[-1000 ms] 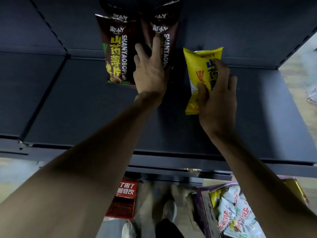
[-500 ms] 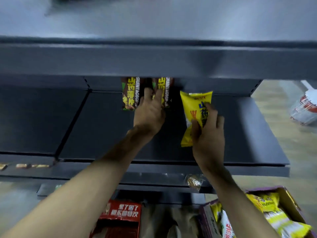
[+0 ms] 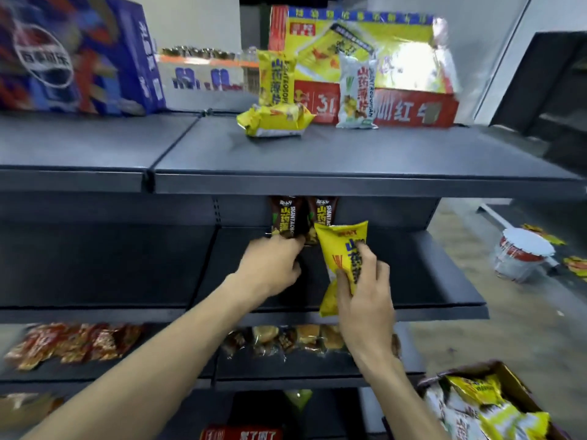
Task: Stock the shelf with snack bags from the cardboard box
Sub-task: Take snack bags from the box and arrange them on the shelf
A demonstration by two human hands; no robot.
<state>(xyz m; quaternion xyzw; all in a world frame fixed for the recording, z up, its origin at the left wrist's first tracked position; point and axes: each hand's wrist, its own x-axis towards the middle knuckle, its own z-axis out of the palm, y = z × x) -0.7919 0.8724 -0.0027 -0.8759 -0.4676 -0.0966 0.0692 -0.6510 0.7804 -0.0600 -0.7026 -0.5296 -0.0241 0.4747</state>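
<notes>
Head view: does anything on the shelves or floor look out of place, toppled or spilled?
Yes. On the top shelf, yellow bags lie toppled flat in front of an upright yellow bag, unlike the standing white bag. Also, loose packets lie scattered on the floor at far right.

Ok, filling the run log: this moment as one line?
right hand grips yellow bag | left hand at brown bags | middle shelf
</notes>
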